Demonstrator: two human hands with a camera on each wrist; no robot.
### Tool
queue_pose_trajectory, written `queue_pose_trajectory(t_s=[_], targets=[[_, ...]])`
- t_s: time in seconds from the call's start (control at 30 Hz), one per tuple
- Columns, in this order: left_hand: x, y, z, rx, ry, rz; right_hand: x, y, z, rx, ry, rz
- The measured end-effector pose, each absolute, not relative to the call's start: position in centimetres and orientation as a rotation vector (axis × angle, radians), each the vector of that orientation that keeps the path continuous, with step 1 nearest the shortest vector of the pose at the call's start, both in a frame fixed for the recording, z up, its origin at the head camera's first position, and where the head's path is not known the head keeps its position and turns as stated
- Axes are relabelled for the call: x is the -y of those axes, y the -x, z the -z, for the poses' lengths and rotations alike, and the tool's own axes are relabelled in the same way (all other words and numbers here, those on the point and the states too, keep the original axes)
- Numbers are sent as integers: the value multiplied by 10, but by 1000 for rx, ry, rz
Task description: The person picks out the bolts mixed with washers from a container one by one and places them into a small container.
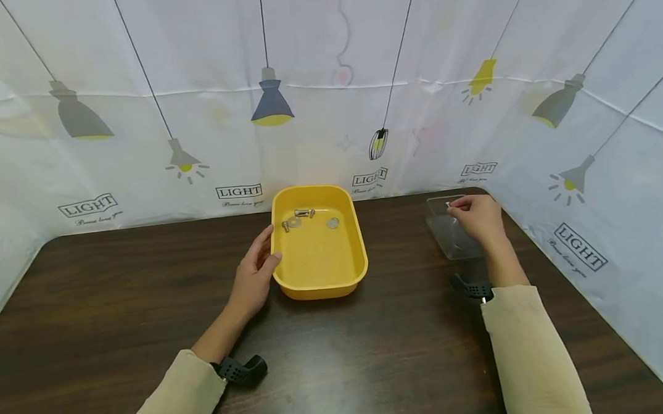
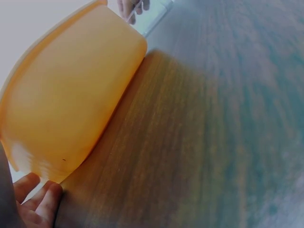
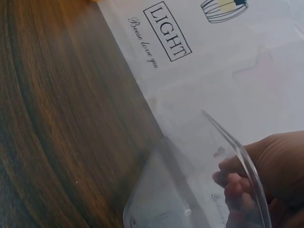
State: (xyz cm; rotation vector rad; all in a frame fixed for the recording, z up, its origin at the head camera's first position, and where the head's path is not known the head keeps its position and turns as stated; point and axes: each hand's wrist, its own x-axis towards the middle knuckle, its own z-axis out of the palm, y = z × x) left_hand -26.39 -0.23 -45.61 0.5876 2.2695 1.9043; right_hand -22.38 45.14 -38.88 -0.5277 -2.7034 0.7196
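My left hand [image 1: 253,275] holds the left wall of a yellow plastic tray [image 1: 321,292], thumb over the rim and fingers along the outside. Inside the tray's far half lie several small metal screws [image 1: 285,226] and flat round washers [image 1: 333,223]. Over at the right, my right hand [image 1: 478,218] is above a clear plastic box [image 1: 454,248], with thumb and fingertips pinching a small pale piece [image 1: 449,205] whose kind I cannot tell. From the right wrist, the curled fingers [image 3: 232,190] show through the box's clear wall [image 3: 156,199].
Both things stand on a dark wood-grain table [image 1: 146,289]. A white sheet printed with lamps [image 1: 306,140] hangs along the back and right edges, close behind the tray and box. A black wrist camera [image 1: 243,370] sits on the left wrist, another [image 1: 471,286] on the right.
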Motion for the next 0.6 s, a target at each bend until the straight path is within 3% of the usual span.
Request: queue_pose_trajectory(t_s=[0.6], targets=[[2,262,456,-2259,-593,-1921,-449,235,394,2883,569,-675]])
